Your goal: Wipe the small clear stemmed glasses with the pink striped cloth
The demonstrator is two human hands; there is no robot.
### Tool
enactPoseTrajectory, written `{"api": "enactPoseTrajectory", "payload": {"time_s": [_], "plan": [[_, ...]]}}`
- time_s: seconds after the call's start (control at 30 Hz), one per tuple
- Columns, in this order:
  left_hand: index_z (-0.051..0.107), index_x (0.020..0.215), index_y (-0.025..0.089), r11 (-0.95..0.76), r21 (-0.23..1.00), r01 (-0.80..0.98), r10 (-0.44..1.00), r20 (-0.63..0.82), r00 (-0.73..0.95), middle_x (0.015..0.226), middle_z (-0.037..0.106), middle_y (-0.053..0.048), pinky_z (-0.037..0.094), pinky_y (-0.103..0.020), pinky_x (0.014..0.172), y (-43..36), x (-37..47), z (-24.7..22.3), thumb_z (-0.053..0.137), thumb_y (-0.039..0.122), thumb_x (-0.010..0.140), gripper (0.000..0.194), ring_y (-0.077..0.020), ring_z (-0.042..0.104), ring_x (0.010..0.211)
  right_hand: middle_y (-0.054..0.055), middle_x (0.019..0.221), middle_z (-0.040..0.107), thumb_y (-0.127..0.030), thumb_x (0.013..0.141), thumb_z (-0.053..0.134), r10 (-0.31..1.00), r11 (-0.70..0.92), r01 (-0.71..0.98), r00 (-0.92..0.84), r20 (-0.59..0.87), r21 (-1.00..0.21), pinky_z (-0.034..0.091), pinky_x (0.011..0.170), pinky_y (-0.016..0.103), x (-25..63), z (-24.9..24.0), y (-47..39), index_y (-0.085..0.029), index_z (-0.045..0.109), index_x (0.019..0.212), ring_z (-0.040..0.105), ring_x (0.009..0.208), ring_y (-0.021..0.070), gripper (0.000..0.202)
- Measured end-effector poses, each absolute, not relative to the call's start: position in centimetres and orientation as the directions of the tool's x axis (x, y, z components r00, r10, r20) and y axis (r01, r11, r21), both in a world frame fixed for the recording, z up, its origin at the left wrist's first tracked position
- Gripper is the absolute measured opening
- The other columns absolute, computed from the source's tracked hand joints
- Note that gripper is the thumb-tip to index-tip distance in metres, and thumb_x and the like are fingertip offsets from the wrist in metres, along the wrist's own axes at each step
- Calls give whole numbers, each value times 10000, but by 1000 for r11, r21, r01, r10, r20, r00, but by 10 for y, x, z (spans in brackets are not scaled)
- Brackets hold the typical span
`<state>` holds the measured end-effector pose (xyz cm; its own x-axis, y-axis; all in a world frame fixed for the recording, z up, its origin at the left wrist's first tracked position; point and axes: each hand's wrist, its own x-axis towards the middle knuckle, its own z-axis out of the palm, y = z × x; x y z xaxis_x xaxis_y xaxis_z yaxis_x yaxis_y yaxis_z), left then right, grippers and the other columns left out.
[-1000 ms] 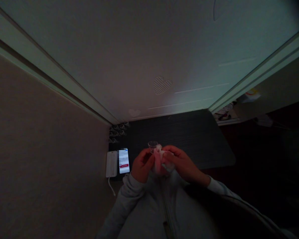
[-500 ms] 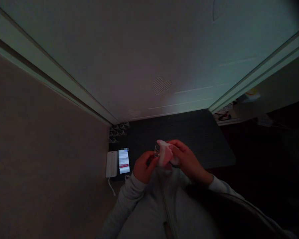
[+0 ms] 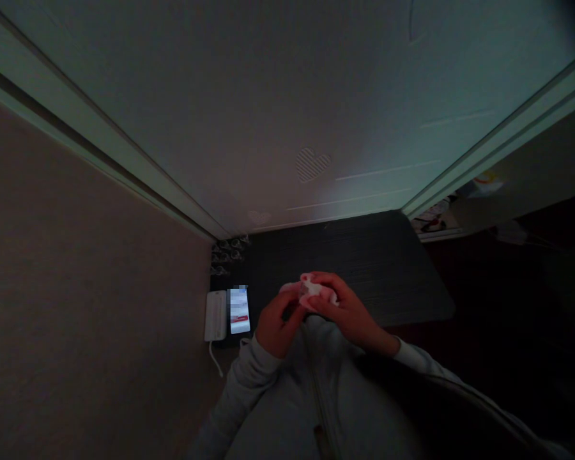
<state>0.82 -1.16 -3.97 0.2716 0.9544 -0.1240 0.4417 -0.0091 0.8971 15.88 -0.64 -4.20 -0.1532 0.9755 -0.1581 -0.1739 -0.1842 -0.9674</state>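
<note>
In the head view, both hands meet low over a dark table [image 3: 345, 252]. My left hand [image 3: 275, 324] is closed, its fingers and thumb pinching a small clear glass [image 3: 304, 289] and part of a pink-and-white cloth. Most of the glass is hidden by the cloth and fingers. My right hand [image 3: 347, 313] is closed on the bunched pink-and-white cloth [image 3: 323, 294], pressing it against the glass. Several similar small clear glasses [image 3: 225, 257] stand in rows at the table's back left corner.
Left of my hands lies a phone [image 3: 239, 310] with a lit screen, beside a white power strip [image 3: 215, 316] with a white cord. A white panel [image 3: 268, 128] with an embossed heart rises behind the table. Assorted items [image 3: 434, 217] sit on a shelf at right.
The cloth now covers more of the glass and reaches over my left fingers. My right hand has shifted slightly left and turned, with its fingers over the cloth.
</note>
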Motion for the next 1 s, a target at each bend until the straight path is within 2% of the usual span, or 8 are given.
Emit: {"api": "enactPoseTrajectory", "payload": {"time_s": [0.1,0.23,0.5,0.73,1.0], "plan": [[503,1043,153,-62,892,447,957,-74,280,1069,573,-87,423,-296,824,-12,7,-43,465,231,792,266,-181,534,971,30,1061,551,-270,679,632,952,-292,-202,-149,-265,-935,447,776,304,157,-39,-7,-256,468,1004,547,922,166,364],[521,1004,153,-105,862,497,954,-53,294,997,599,-78,443,-294,776,-10,8,-42,453,233,798,231,-175,560,897,53,1100,542,-259,645,659,938,-344,-244,-144,-317,-907,438,807,312,156,-39,-6,-241,402,1118,546,942,171,539],[528,987,153,-154,862,483,945,-13,325,1047,586,-98,430,-314,829,-11,10,-40,445,222,800,215,-191,526,993,29,821,619,-337,703,595,907,-388,-233,-272,-323,-892,442,695,280,150,-53,-8,-165,572,912,566,756,150,271],[526,986,147,-191,860,473,943,26,333,1039,589,-106,424,-338,847,-10,11,-40,445,211,792,220,-206,521,1007,40,861,618,-338,720,577,925,-351,-292,-259,-279,-890,443,722,296,146,-53,-10,-164,557,939,569,770,153,281],[521,1001,151,-158,863,479,934,-27,356,1048,594,-99,426,-321,843,-8,14,-37,444,225,800,228,-190,539,985,42,855,625,-325,718,583,943,-318,-256,-184,-277,-913,445,748,307,148,-45,-9,-163,561,879,575,796,164,229]]}}
